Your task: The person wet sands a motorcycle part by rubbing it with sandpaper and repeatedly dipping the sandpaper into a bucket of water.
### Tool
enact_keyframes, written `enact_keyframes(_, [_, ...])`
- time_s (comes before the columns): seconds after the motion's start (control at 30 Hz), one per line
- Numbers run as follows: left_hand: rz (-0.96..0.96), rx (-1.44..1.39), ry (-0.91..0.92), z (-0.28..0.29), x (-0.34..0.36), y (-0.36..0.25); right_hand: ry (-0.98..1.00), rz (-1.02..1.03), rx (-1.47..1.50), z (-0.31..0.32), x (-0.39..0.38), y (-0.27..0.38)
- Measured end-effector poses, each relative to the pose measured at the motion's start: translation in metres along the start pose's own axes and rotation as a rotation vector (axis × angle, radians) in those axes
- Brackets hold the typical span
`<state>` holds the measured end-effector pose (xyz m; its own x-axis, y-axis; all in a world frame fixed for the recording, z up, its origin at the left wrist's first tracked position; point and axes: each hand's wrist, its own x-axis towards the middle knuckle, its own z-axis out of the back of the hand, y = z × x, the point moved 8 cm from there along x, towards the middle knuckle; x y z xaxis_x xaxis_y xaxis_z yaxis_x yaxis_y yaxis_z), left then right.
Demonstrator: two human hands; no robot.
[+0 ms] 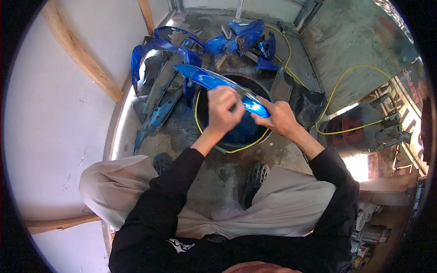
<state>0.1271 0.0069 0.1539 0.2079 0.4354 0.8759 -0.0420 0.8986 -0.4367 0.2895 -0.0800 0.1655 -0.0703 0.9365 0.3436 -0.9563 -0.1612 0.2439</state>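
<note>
A long, glossy blue motorcycle body panel [207,80] slants across the front of me, above a round dark tub [237,134]. My right hand [278,117] grips the panel's near right end, thumb on top and fingers at the tip. Over the middle of the panel, my left hand [223,108] is closed in a fist against its surface. Slight motion blur softens that hand, and whatever its fingers hold is hidden. A thin yellow hose [196,113] runs along the tub's side and under its front.
More blue body panels [234,38] lie on the concrete floor beyond the tub, with a curved blue fairing [168,45] to their left. Dark plastic parts [309,102] lie right of the tub. A red-and-black tank [348,125] stands at the right, with yellow hose [341,82] looping over it.
</note>
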Motion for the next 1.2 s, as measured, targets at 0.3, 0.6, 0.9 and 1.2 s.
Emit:
enact_keyframes(0.3, [0.027,0.012,-0.085,0.001,-0.003,0.007,0.002,0.014,-0.014,0.000,0.002,0.002])
enact_keyframes(0.6, [0.181,0.362,-0.188,0.052,-0.001,0.085,-0.012,0.058,0.037,-0.003,0.011,0.015])
enact_keyframes(0.9, [-0.024,0.185,-0.047,0.021,-0.001,0.033,-0.016,-0.002,0.049,0.006,0.002,0.003])
enact_keyframes(1.2, [0.062,0.157,-0.080,0.015,-0.002,0.031,-0.022,0.016,0.008,0.006,0.002,0.004])
